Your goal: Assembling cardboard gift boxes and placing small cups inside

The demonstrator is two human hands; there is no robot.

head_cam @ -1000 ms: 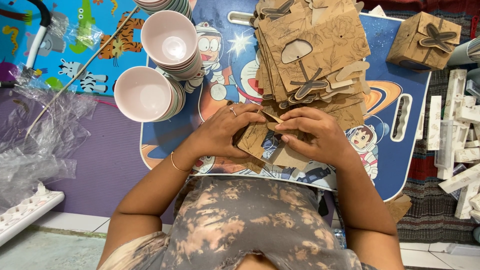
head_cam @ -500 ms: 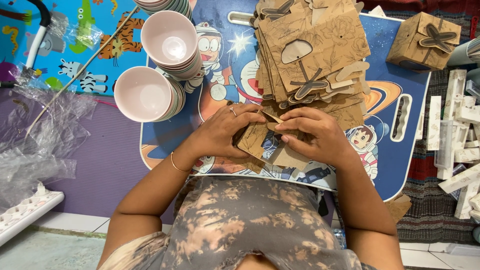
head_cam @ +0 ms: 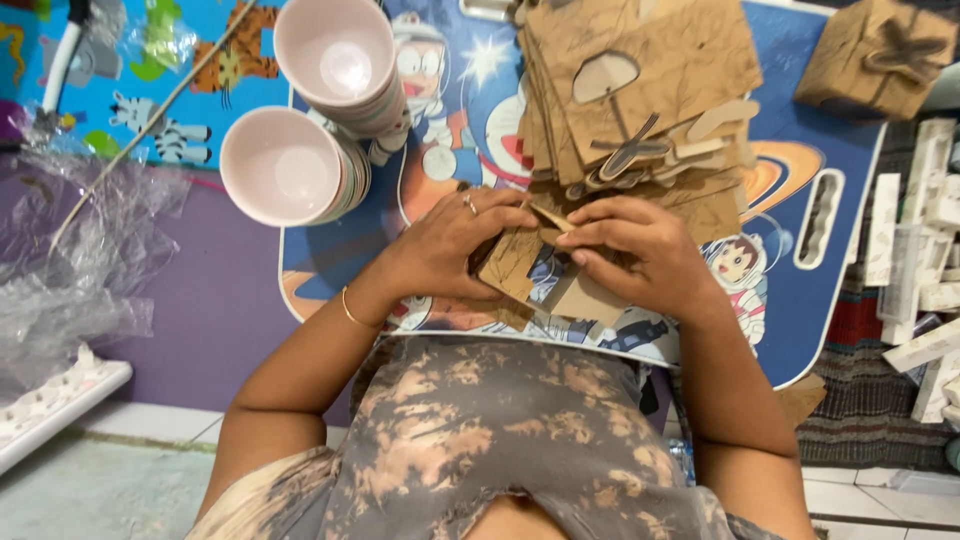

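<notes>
Both of my hands work on one flat brown cardboard box blank (head_cam: 520,268) over the near edge of a small blue cartoon-printed table (head_cam: 800,300). My left hand (head_cam: 450,245), with a ring and a thin bracelet, pinches the blank's left side. My right hand (head_cam: 640,250) presses and folds a flap on its right side. The fingertips of the two hands nearly meet on a narrow tab at the top of the blank. Just beyond my hands lies a stack of flat brown box blanks (head_cam: 640,90) with cut-out shapes.
Two stacks of pale pink bowls (head_cam: 300,160) stand on the table's left part. A folded brown box (head_cam: 875,55) with a bow-like closure sits at the far right corner. Crumpled clear plastic (head_cam: 80,270) lies at left, white foam pieces (head_cam: 925,250) at right.
My hands have shifted only slightly on the cardboard blank; the fingers have moved closer together on the top tab. Everything else stays put.
</notes>
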